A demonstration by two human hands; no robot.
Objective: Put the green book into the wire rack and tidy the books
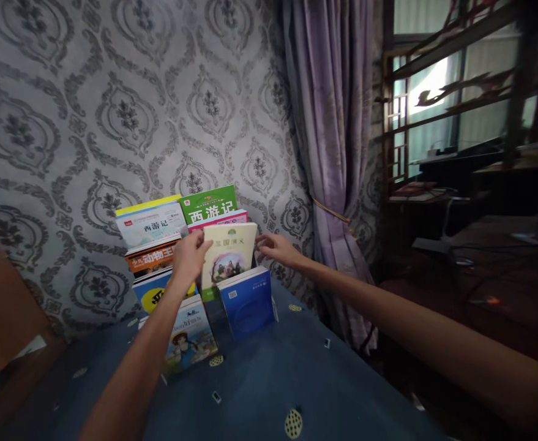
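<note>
The left hand [190, 256] has its grip clamped on the left edge of a cream picture book [229, 257]. The right hand [275, 248] touches the book's right edge, fingers loosely apart. The book stands upright among other books, behind a blue book [246, 301], on the blue worktop [269, 380].

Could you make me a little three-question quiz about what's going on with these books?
1. True or false: the left hand grips the cream-covered book at its left edge.
2. Which book stands lowest at the front right of the rack? A) green book B) blue book C) orange book
3. What hangs beside the patterned wall, right of the books?

Key:
1. True; the right hand touches its right edge.
2. B.
3. A purple curtain.
</note>
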